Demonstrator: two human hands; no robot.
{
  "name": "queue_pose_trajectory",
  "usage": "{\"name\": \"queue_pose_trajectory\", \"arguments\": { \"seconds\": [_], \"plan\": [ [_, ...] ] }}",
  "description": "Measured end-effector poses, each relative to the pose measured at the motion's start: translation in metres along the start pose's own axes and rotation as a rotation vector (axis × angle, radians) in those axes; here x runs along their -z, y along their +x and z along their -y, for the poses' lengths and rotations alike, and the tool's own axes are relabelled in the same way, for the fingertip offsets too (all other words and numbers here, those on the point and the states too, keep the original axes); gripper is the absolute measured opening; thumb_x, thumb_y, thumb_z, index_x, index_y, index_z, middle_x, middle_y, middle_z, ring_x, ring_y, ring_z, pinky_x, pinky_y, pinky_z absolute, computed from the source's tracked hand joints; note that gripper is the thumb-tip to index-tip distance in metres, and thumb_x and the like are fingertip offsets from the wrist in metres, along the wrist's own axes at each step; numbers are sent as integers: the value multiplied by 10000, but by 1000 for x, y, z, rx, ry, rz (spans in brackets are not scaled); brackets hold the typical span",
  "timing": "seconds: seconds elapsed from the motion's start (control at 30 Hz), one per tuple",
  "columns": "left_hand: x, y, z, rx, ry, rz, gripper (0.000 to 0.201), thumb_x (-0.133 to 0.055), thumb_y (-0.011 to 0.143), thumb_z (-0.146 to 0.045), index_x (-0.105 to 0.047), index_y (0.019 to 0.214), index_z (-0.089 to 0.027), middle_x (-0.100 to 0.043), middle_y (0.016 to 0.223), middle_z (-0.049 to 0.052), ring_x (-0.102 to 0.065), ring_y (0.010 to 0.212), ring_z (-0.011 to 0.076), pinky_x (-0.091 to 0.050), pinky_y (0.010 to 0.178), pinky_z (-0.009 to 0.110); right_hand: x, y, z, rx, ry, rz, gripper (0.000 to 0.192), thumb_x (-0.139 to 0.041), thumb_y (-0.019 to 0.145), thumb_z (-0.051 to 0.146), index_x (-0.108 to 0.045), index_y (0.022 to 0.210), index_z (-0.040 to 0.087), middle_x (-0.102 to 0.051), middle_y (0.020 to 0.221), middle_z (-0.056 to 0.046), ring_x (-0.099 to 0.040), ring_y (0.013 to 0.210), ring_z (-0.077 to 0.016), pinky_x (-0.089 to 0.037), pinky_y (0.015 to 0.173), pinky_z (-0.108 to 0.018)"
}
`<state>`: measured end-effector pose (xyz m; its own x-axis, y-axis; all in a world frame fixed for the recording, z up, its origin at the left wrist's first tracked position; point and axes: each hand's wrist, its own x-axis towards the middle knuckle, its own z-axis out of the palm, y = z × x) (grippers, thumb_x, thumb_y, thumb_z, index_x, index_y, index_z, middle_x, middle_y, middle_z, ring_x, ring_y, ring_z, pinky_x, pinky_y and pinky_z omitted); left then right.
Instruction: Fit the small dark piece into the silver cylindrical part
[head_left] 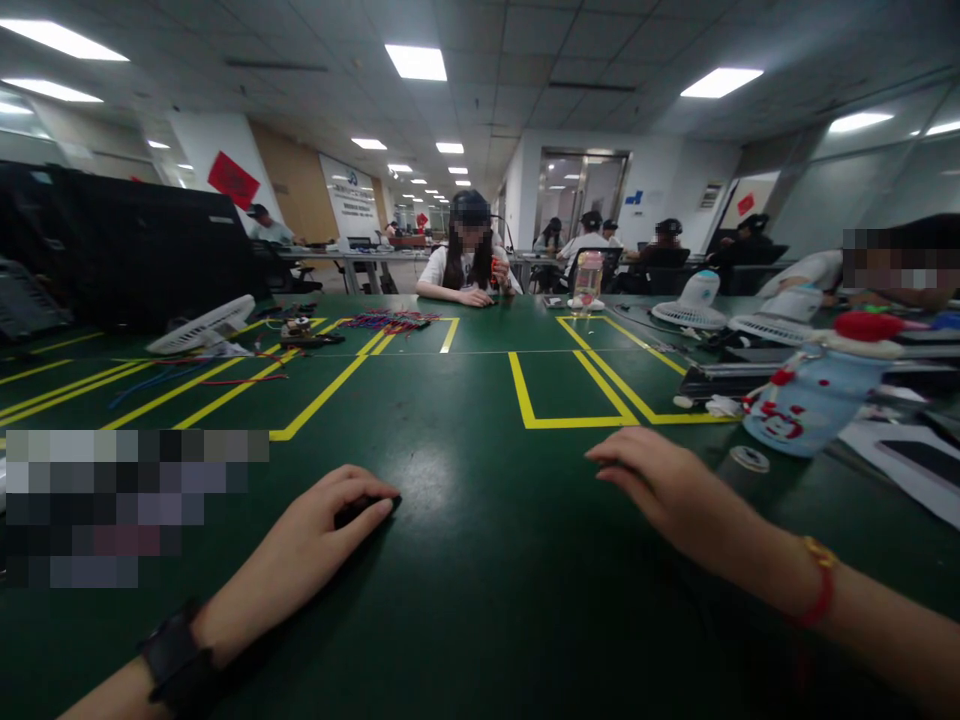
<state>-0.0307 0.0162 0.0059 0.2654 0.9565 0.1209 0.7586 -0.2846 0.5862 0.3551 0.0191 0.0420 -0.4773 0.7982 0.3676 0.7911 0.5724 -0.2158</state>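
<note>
At lower centre of the frame our left hand (319, 535) lies curled over a small black object (358, 510) on the dark green table mat (480, 400), fingers loosely covering it. Our right hand (664, 485), at centre right, hovers open and flat, holding nothing, near a small round white disc (749, 459) and a pale blue snowman-printed bottle (806, 405).

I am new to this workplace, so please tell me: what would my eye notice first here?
First come the two bare hands on the green table: the left hand covers a small dark object, and the right hand hovers open. Then the yellow tape rectangles ahead, and a snowman-patterned bottle lying at the right.
</note>
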Motion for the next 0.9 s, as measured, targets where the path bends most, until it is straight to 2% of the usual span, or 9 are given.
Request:
{"name": "queue_pose_trajectory", "arguments": {
  "seconds": [0.07, 0.13, 0.2, 0.27, 0.4, 0.73, 0.9],
  "plan": [
    [-2, 1, 1, 8, 3, -5, 296, -505, 890, -471, -669, 1048, -281, -602, 1100, 42, -591, 1012, 246, -481, 895, 408, 34, -18, -37, -77, -194, -71, 213, -488, 891, 320, -648, 977, 206, -631, 984, -74, -568, 918, -207, -449, 824, -378],
    [-3, 2, 1, 16, 5, -9, 294, -512, 886, -466, -668, 1055, -283, -600, 1106, 41, -593, 1007, 245, -486, 883, 402, 62, -37, -70, -207, -371, -73, 230, -521, 864, 376, -664, 906, 200, -642, 923, -85, -578, 847, -218, -437, 776, -381],
    [-4, 2, 1, 22, 6, -10, 290, -514, 886, -465, -666, 1054, -284, -597, 1107, 38, -593, 1011, 241, -484, 885, 397, 78, -52, -94, -359, -434, -7, 256, -536, 850, 403, -675, 849, 189, -653, 873, -97, -587, 775, -215, -427, 726, -370],
    [-4, 2, 0, 24, 7, -7, 291, -513, 886, -470, -664, 1050, -283, -594, 1105, 37, -591, 1017, 239, -479, 893, 394, 81, -62, -107, -467, -408, 64, 272, -518, 860, 398, -685, 845, 184, -666, 880, -107, -599, 769, -211, -424, 723, -358],
    [-3, 1, 0, 42, 3, 8, 297, -507, 891, -475, -659, 1063, -286, -585, 1118, 35, -591, 1020, 232, -483, 889, 382, 75, -64, -109, -521, -387, 92, 322, -477, 877, 415, -696, 898, 180, -678, 937, -118, -614, 824, -217, -422, 764, -348],
    [-4, 2, 4, 1, 16, -32, 303, -536, 867, -462, -681, 1077, -300, -626, 1100, 34, -613, 999, 245, -492, 891, 403, 71, -65, -109, -480, -397, 32, 314, -475, 877, 420, -701, 905, 204, -686, 933, -106, -620, 825, -226, -421, 747, -345],
    [-4, 1, 5, 7, 16, -12, 309, -523, 875, -474, -670, 1084, -301, -607, 1117, 41, -607, 1005, 249, -494, 891, 412, 73, -64, -103, -497, -398, 36, 327, -472, 876, 443, -701, 907, 212, -684, 935, -93, -614, 818, -215, -411, 740, -336]
  ]
}}
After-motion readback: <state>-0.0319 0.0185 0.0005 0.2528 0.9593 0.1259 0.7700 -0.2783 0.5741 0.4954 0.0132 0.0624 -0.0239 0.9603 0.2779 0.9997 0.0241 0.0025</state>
